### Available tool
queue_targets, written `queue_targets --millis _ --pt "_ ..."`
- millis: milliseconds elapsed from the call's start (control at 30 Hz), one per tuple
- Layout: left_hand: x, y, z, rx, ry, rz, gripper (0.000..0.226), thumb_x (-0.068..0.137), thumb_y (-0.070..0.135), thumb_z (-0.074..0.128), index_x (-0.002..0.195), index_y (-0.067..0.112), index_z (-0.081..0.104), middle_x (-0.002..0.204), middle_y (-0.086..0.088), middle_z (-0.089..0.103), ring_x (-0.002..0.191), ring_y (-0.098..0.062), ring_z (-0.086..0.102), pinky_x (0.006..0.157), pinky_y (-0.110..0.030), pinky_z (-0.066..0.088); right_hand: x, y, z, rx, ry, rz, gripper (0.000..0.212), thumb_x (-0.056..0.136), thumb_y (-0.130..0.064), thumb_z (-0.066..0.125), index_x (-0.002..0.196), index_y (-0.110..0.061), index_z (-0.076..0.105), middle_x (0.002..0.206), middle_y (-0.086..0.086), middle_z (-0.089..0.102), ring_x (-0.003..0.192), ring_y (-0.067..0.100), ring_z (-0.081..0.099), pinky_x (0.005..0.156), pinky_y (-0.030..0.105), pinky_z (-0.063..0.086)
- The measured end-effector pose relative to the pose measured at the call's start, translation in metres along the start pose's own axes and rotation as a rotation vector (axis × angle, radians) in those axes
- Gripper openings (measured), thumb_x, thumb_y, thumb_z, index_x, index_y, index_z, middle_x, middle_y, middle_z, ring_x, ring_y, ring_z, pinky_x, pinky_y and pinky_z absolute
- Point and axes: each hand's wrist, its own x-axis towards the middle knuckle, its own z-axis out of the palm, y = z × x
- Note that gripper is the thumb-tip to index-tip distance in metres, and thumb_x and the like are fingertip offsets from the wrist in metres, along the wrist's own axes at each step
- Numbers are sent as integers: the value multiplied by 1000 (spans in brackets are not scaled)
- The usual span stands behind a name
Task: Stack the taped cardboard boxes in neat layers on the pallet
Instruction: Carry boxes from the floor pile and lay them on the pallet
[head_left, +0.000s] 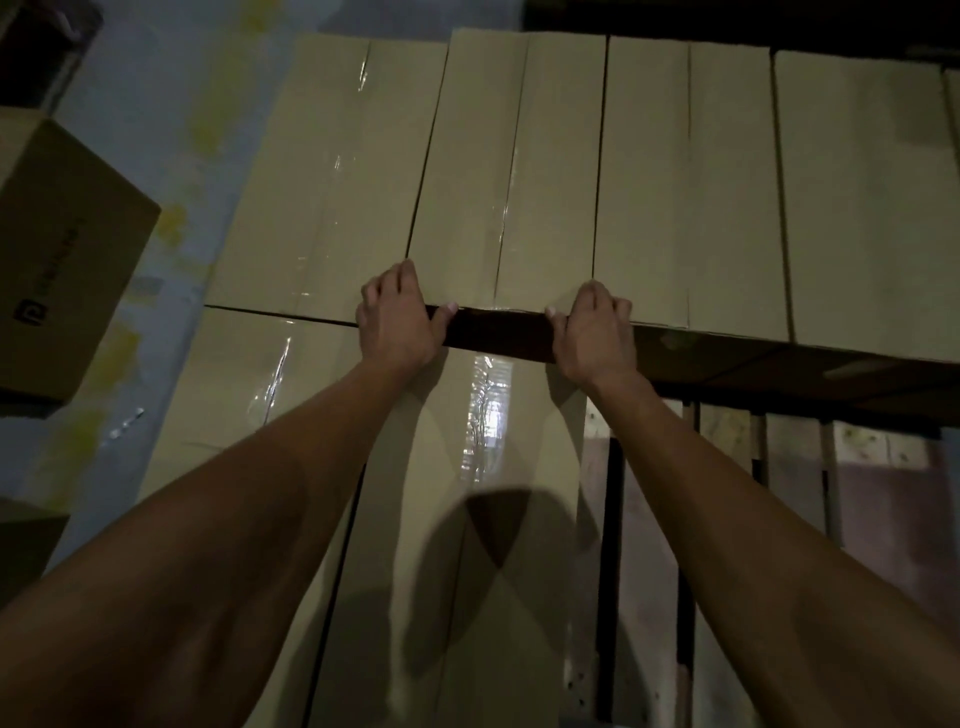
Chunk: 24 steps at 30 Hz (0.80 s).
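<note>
On the upper layer, your left hand (397, 317) and right hand (597, 330) grip the near edge of a taped box (506, 171), fingers curled over its top, thumbs on its dark front. Pallet slats (789, 452) show at lower right.

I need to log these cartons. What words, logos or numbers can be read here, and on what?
Side box, far left: a dark square logo with a line of print beside it, too blurred and dim to read.
Taped boxes on the pallet: no print visible.
</note>
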Motion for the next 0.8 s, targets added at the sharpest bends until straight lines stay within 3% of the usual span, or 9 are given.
queue_targets --millis 100,300,533,800 --pt "-2 4 -1 2 19 8 82 96 53 64 158 12 30 160 -10 37 146 -36 29 118 -54 33 1 -5 -1 -52 15 29 59 110 -43 39 155 -4 35 157 11 32 129 35 38 108 43 38" --pt "14 18 -13 -75 -34 -164 78 91 40 73 155 16 34 155 -8 39 142 -36 29 111 -55 33 2 -12 7 106 37 166 53 108 -35 49 152 -10 37 163 17 11 146 35 21 116 47 35" --pt "35 26 -18 -168 -43 -359 52 86 20 63 137 20 54 138 -4 51 133 -34 36 106 -51 36 23 -20 -6 339 51 405 35 101 -24 61 133 -11 52 151 14 21 134 33 28 109 41 32" --pt "39 14 -22 -217 -76 -406 48 87 17 61 135 26 62 134 -1 59 132 -31 38 105 -46 35 22 -11 -13 361 -23 522 43 88 -6 63 128 -20 57 149 9 21 130 35 29 107 39 30"
